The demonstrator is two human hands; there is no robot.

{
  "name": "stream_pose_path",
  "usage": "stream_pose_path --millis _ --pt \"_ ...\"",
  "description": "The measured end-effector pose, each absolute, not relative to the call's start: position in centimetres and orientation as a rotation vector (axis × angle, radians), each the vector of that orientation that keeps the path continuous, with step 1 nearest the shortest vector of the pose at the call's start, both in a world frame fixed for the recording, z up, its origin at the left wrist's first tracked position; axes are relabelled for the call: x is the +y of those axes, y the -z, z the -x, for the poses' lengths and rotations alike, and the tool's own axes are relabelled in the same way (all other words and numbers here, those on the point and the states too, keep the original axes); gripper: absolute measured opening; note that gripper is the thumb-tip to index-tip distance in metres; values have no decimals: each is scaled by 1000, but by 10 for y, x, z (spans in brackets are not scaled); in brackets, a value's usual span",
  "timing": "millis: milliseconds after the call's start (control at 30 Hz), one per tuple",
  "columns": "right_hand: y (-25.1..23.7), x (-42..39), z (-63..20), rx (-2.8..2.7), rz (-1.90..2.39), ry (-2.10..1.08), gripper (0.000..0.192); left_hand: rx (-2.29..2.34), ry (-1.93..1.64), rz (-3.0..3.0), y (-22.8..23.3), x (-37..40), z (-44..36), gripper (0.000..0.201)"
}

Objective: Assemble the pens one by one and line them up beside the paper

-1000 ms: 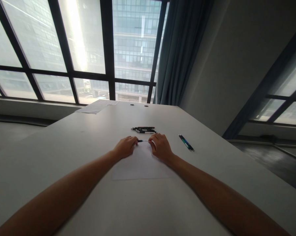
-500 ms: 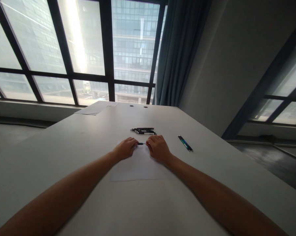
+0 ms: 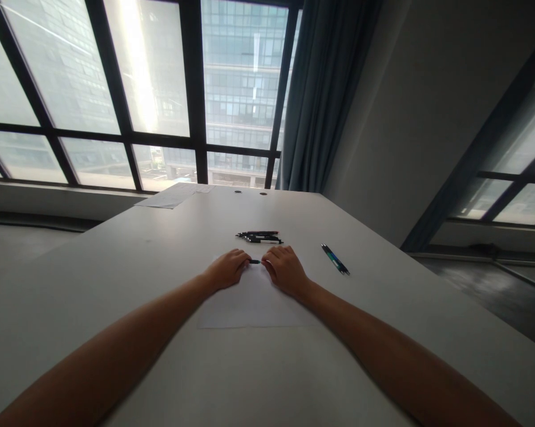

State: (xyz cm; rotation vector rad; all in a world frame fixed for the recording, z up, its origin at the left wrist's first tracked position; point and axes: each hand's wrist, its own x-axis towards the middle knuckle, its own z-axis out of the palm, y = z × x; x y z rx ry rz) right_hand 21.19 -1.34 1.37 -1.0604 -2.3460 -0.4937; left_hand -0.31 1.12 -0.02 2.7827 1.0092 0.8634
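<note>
Above a sheet of white paper (image 3: 254, 305), both of my hands meet at a dark pen (image 3: 254, 261) lying crosswise between them. My left hand (image 3: 226, 268) is closed, gripping the pen's left end between thumb and fingers. On the other side, my right hand (image 3: 287, 270) pinches the pen's right end with curled fingers. Only a short dark length of the pen shows between the fingertips; both ends are hidden. Just beyond the hands lies a bunch of several black pens (image 3: 261, 237). Right of my right hand rest two pens with blue-green parts (image 3: 335, 259), side by side.
The white table (image 3: 161, 249) stretches toward the windows (image 3: 245, 77). Papers (image 3: 172, 196) lie at its far left edge. Two small round dark fittings sit near its far end. A blue-grey curtain (image 3: 325, 89) hangs behind, beside a grey wall.
My right hand has shifted slightly left, toward my left hand. The thin, light piece that showed between the dark barrel and my right fingers no longer shows clearly. My left hand stays in place.
</note>
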Motion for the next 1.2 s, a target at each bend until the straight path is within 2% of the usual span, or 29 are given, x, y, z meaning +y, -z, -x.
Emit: stream_pose_path --millis 267,467,567,767,933,1200 --pt "-12 -13 -213 -2332 1069 441 18 1015 -852 -2796 -1 11 3 25" --pt "-11 -15 -213 -2363 972 316 9 1012 -849 -2779 -2 9 3 26" --pt "-10 -13 -215 -2351 953 276 15 1017 -852 -2776 -2 10 3 25" --pt "-5 15 -243 -1996 1351 308 24 1015 -848 -2788 0 11 3 25" --pt "3 37 -267 -2038 1573 340 37 1030 -846 -2780 0 12 3 26" --pt "8 46 -270 -2074 1633 241 25 1003 -867 -2774 3 14 4 26"
